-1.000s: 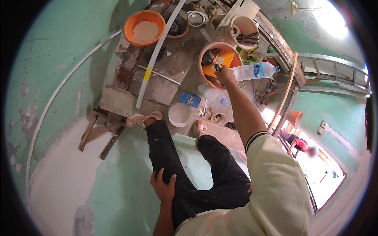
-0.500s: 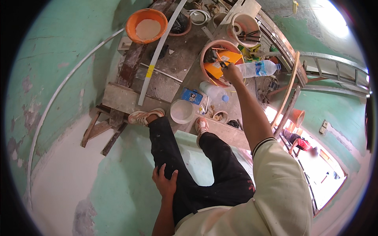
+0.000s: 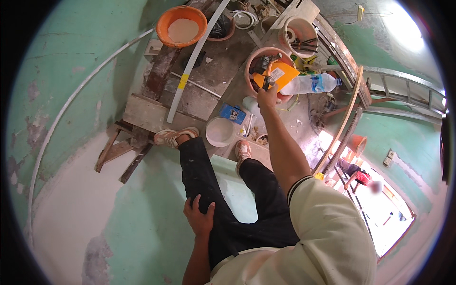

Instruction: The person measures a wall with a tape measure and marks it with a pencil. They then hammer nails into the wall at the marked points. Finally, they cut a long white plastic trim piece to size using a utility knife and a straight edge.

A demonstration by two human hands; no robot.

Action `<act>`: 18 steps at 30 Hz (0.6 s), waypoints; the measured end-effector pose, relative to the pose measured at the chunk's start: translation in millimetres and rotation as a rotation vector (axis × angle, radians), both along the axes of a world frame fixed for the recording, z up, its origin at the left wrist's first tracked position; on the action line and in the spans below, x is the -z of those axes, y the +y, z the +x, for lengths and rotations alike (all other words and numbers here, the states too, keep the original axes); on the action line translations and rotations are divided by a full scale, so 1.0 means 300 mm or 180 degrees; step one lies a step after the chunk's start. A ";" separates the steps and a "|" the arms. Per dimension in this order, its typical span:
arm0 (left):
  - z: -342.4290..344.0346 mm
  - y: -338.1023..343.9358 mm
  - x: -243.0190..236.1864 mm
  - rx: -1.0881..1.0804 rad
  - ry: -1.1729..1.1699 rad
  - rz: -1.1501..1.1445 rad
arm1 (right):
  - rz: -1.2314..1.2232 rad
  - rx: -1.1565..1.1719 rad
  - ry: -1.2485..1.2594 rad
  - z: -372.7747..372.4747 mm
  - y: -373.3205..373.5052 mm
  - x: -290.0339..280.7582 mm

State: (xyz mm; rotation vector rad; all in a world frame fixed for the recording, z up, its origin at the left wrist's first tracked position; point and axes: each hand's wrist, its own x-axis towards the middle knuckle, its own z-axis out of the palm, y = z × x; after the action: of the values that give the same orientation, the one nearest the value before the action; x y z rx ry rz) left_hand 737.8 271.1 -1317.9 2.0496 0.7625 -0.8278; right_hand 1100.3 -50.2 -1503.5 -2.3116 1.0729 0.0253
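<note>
My right hand [image 3: 267, 99] grips a dark-handled tool [image 3: 267, 81] over a pink bucket [image 3: 251, 71] that holds orange flat items [image 3: 288, 76] and dark objects. A clear bottle with a blue label [image 3: 323, 83] lies just right of that hand. My left hand [image 3: 199, 216] rests on my black-trousered left thigh, fingers apart. Below the bucket sit a blue can [image 3: 232, 114] and a white tub [image 3: 220, 131].
An orange basin of powder [image 3: 166, 26], a long straightedge [image 3: 199, 52], a bucket of tools [image 3: 301, 26], wooden boards [image 3: 142, 114] and a metal ladder [image 3: 408, 80] surround the work. Another person in red [image 3: 362, 178] bends near the bright opening at right.
My right hand and forearm have shifted left and slightly down, with the dark tool in it. The view has shifted a little. My left hand stays on the thigh.
</note>
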 end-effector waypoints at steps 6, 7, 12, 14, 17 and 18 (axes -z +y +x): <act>0.008 -0.008 0.004 -0.0019 0.0077 -0.0056 | 0.0485 0.0135 -0.0639 -0.023 0.040 0.085; 0.004 -0.010 0.007 -0.0023 0.0084 -0.0053 | 0.0373 0.0146 -0.0738 -0.021 0.056 0.075; -0.018 0.001 0.015 0.0061 -0.0041 -0.0057 | 0.0272 0.0225 -0.1209 -0.064 0.007 0.055; -0.024 -0.001 0.036 0.0004 -0.0105 -0.0083 | 0.0020 0.0140 -0.1096 -0.064 0.041 -0.031; -0.012 -0.011 0.016 0.0006 -0.0064 -0.0024 | -0.0203 -0.0169 -0.1267 -0.100 0.038 -0.118; -0.010 -0.012 0.016 0.0005 -0.0026 -0.0017 | 0.0120 -0.0225 -0.1275 -0.129 0.051 -0.144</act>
State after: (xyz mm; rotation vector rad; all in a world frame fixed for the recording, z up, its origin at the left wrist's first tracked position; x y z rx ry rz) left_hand 734.6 267.5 -1322.6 2.0480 0.7534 -0.8211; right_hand 1061.6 -35.0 -1460.2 -2.1937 0.7794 -0.3710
